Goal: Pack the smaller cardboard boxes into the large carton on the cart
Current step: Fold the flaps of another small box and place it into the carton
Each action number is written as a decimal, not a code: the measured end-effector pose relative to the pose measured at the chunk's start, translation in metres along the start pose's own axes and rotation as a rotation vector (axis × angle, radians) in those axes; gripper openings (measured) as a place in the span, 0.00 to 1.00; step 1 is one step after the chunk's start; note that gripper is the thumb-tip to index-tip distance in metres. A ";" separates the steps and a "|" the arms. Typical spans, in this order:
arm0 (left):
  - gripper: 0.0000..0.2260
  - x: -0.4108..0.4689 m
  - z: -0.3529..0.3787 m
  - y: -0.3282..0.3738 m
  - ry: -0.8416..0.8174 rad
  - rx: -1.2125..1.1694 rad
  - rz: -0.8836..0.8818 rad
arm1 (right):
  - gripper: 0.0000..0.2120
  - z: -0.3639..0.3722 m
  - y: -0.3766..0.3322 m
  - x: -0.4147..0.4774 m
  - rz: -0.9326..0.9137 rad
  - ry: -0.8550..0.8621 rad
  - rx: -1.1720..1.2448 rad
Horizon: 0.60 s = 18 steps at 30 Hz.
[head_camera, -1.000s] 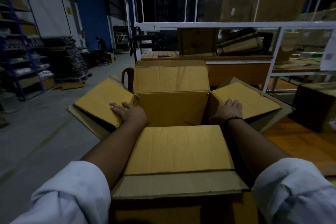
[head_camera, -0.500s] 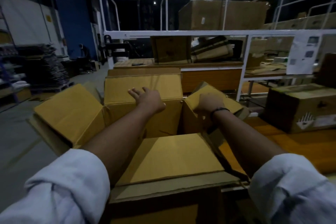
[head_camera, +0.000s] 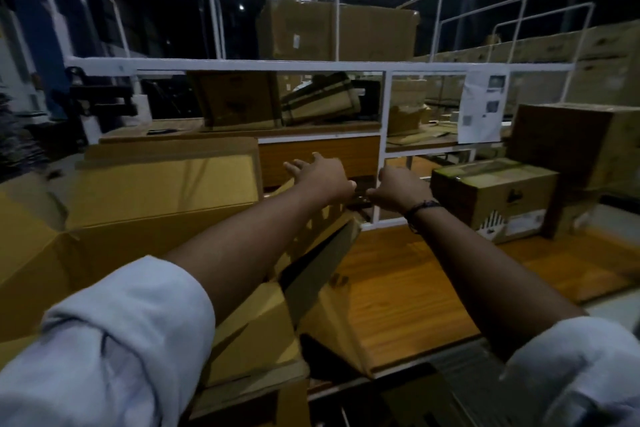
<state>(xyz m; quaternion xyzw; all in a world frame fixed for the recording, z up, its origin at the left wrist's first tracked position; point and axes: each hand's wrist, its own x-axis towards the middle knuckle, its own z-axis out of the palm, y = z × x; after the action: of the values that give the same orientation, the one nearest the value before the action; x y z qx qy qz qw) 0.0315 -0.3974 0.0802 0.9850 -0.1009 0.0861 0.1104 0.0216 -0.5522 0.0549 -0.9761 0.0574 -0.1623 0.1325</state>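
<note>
Both arms swing right, off the flaps: left hand (head_camera: 320, 178) spread wide, right hand (head_camera: 401, 188) grip unclear. Tan large carton (head_camera: 138, 204) gapes left; labelled smaller box (head_camera: 495, 199) sits right on the tabletop (head_camera: 415, 281).

Dim, motion-smeared view, much of it unreadable.
The left edge cuts the carton (head_camera: 156, 191); flaps and forearms hide its inside. The right hand (head_camera: 401, 189) has its fingertips out of sight behind the knuckles, grip unclear. Print on the rack's sheet (head_camera: 483, 107) and the box (head_camera: 495, 201) label is too small to read.
</note>
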 end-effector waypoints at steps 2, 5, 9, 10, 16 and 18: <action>0.24 0.011 0.005 0.034 -0.024 0.020 0.027 | 0.10 0.001 0.029 0.006 0.052 0.007 -0.020; 0.27 0.027 0.017 0.078 -0.054 0.054 0.054 | 0.08 0.006 0.075 0.013 0.108 0.029 0.000; 0.26 0.045 0.041 0.126 -0.114 0.068 0.096 | 0.11 0.012 0.137 0.017 0.163 0.013 -0.015; 0.24 0.047 0.048 0.138 -0.123 0.064 0.101 | 0.13 0.014 0.154 0.018 0.167 0.011 -0.024; 0.22 0.064 0.116 0.191 -0.172 -0.013 0.114 | 0.14 0.029 0.231 0.017 0.189 -0.007 -0.030; 0.22 0.070 0.136 0.201 -0.168 -0.025 0.146 | 0.15 0.037 0.250 0.017 0.199 -0.002 -0.021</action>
<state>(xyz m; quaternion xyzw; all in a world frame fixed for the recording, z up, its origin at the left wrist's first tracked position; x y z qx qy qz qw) 0.0751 -0.6342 0.0035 0.9773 -0.1823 0.0100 0.1073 0.0323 -0.7852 -0.0434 -0.9671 0.1556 -0.1465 0.1379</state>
